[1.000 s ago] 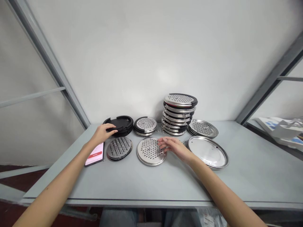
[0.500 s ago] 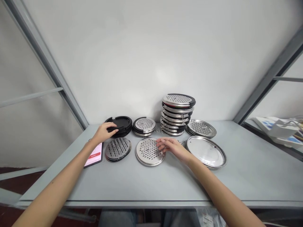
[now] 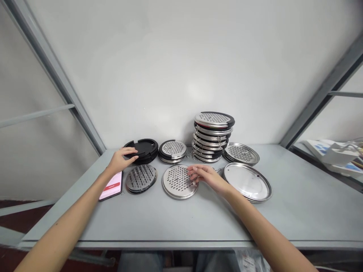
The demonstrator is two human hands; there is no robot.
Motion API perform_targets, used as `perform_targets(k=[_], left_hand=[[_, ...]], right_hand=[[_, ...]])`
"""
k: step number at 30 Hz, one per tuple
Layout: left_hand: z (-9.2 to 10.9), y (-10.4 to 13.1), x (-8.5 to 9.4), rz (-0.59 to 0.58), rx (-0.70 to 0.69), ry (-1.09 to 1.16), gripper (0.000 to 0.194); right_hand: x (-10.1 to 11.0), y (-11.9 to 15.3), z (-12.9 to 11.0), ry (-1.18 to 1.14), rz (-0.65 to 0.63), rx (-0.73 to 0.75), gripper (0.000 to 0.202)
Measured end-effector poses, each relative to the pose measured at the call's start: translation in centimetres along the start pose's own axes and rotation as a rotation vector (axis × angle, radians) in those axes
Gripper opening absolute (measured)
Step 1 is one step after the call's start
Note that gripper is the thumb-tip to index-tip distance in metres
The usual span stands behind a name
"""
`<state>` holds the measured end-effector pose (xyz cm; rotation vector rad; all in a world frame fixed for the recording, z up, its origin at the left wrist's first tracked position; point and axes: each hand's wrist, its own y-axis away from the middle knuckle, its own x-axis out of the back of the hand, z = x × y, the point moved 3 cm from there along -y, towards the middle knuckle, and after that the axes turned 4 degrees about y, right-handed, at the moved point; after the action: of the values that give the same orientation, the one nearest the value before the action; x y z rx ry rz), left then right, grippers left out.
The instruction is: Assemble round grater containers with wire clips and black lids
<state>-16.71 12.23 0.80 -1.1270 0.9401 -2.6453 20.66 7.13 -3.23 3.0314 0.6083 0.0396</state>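
My left hand [image 3: 121,158] is closed on the left edge of the top black round holder [image 3: 146,146] in a low stack, with fingers over its rim and the thumb in front. Loosely curled, my right hand [image 3: 205,176] is at the right side of a perforated metal grater disc [image 3: 177,183], its fingers apart and nothing between them; whether they touch the disc I cannot tell. Between the two hands lies a small pile of dark slotted discs [image 3: 141,177]. Behind is a short stack topped by a grater disc in a black rim [image 3: 173,149].
A tall stack of metal and black round pieces [image 3: 212,136] with wire clips stands at the back. To its right are perforated metal trays [image 3: 241,154] and plain shiny metal trays [image 3: 246,181]. A phone [image 3: 112,189] lies under my left forearm. The wall [image 3: 170,75] rises behind the table.
My left hand has moved slightly left, and the top black holder has shifted a little left with it. My right hand stays in place.
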Motion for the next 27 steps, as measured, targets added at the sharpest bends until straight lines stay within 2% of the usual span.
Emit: perform_targets(k=[7,13,20,27], left_hand=[[0.1,-0.3,0.1,-0.011,-0.045,-0.017,0.023],[0.4,-0.9,0.1,0.014,-0.08,0.021,0.022],[-0.4,0.2,-0.1,0.051,-0.084,0.036,0.021],[-0.6,0.0,-0.2,-0.002,-0.128,0.015,0.017]], right_hand=[[0.0,-0.1,0.2,0.022,-0.006,0.022,0.034],[0.1,-0.1,0.2,0.052,-0.013,0.033,0.036],[0.1,-0.1,0.2,0.092,-0.026,0.037,0.042],[0.1,-0.1,0.4,0.133,-0.041,0.042,0.04]])
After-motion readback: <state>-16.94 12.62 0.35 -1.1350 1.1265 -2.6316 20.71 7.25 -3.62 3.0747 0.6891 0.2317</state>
